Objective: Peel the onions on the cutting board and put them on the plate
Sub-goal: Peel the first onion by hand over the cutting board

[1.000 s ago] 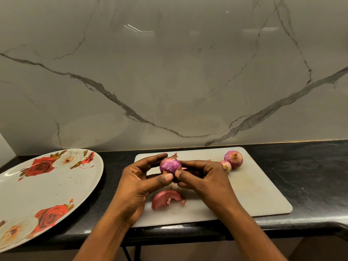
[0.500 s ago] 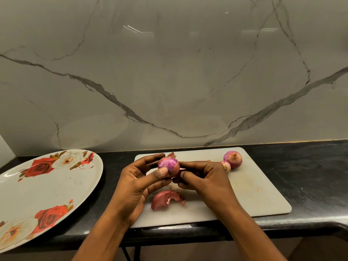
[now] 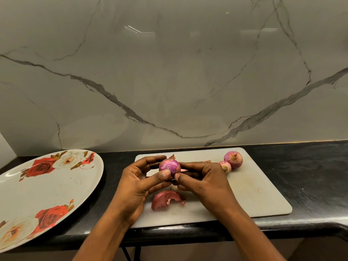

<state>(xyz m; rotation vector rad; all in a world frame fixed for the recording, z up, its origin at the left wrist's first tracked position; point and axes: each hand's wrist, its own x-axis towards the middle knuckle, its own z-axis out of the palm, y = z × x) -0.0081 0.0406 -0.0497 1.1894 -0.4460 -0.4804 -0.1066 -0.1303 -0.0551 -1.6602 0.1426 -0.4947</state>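
Cradled small round half-peeled purple onion (image 3: 169, 166) just above grey plastic cutting board (image 3: 254, 194) in curled fingers of left hand (image 3: 135, 185); pinched its loose skin edge with right hand (image 3: 207, 183). Likely light, firm, slick where bare; best gripped at papery edge.

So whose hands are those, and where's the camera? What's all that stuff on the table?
No robot here, just a person's two bare hands. The camera sits on the person's head and looks down, so you see what they see. The left hand curls round a half-peeled onion, and the right hand pinches its skin from the other side. Under them lies a white cutting board with a torn-off piece of peel, a bigger onion and a smaller onion right beside it, both with skin on. To the left, on the black counter, is a rose-patterned plate with no onions on it yet.
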